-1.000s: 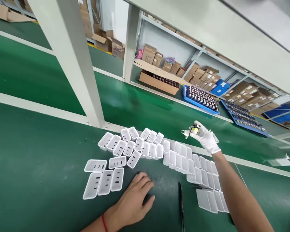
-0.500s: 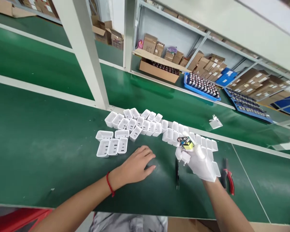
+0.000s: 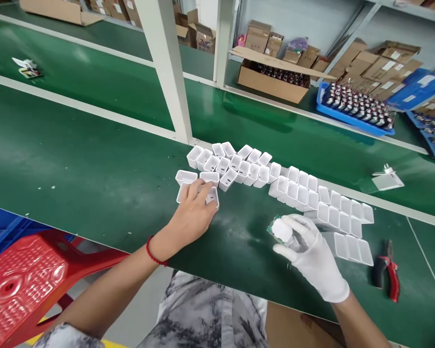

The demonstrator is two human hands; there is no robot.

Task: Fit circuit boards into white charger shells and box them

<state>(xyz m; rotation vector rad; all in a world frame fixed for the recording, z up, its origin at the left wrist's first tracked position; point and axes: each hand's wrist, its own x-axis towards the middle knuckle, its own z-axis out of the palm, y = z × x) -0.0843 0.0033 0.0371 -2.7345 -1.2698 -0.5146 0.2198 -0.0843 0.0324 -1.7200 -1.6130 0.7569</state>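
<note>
Our gloved right hand (image 3: 311, 253) holding a board (image 3: 271, 228) over the bench (image 3: 235, 261), its far side hidden, our left hand (image 3: 191, 215) bent over partly covered tubs (image 3: 212, 197), grip unclear.

L hand (image 3: 193, 212) moved from bare bench (image 3: 94, 159) to white trays (image 3: 213, 197).

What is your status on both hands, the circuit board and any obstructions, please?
Left hand at white cases, grip unclear. Gloved right hand holding circuit board. Pliers off to its right, not obstructing.
</note>
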